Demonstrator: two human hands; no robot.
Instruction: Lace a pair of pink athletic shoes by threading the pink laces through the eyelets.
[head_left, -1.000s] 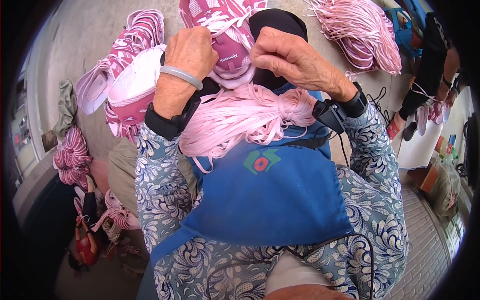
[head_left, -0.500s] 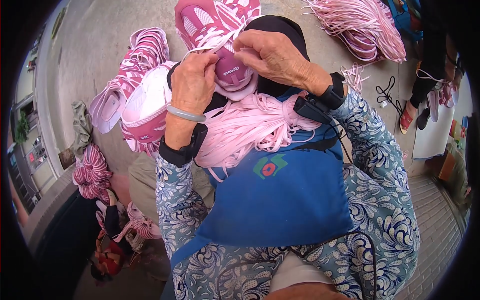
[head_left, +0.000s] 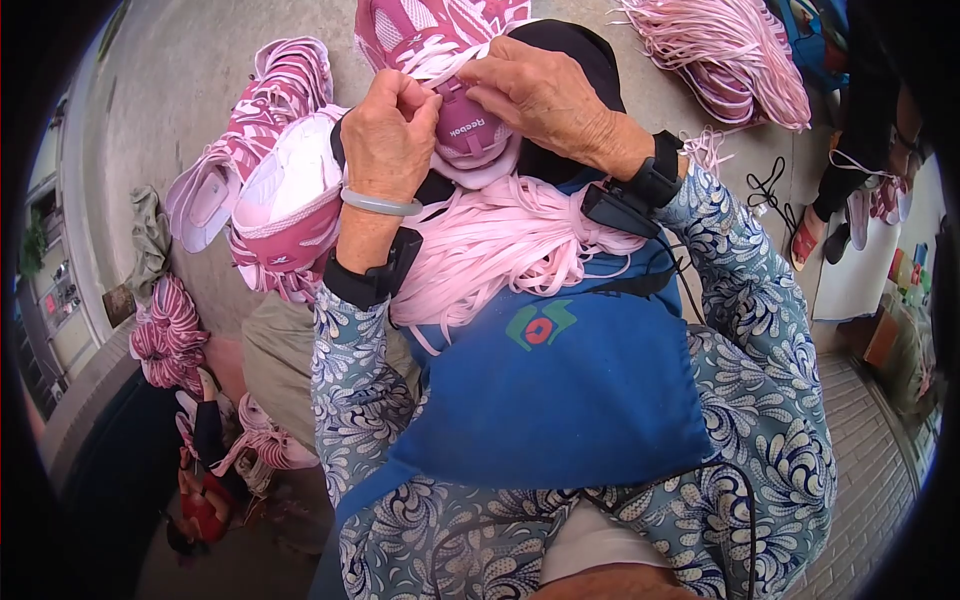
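A pink and white sneaker upper (head_left: 470,130) lies toe-away on my lap, its dark pink tongue facing me. Across its eyelet area runs a pale shoelace (head_left: 432,62). My left hand (head_left: 390,135), with a pale bangle at the wrist, pinches the lace at the left side of the tongue; the tip in its fingers is mostly hidden. Over the right side, my right hand (head_left: 545,100) has thumb and forefinger closed on the lace close to the eyelets. A thick bundle of pale pink laces (head_left: 500,245) rests on my blue apron (head_left: 560,400), just below the shoe.
To the left stand a nested row of pink uppers (head_left: 265,120) and a larger upper (head_left: 290,215). Another lace bundle (head_left: 725,60) lies at far right, near a black cord (head_left: 770,190). A person in red (head_left: 205,510) sits at lower left; another person's sandalled foot (head_left: 805,240) shows right.
My hands have moved slightly up in the picture and the left fingertips now pinch close beside the tongue. The wide lace loop between the hands has drawn in toward the eyelets.
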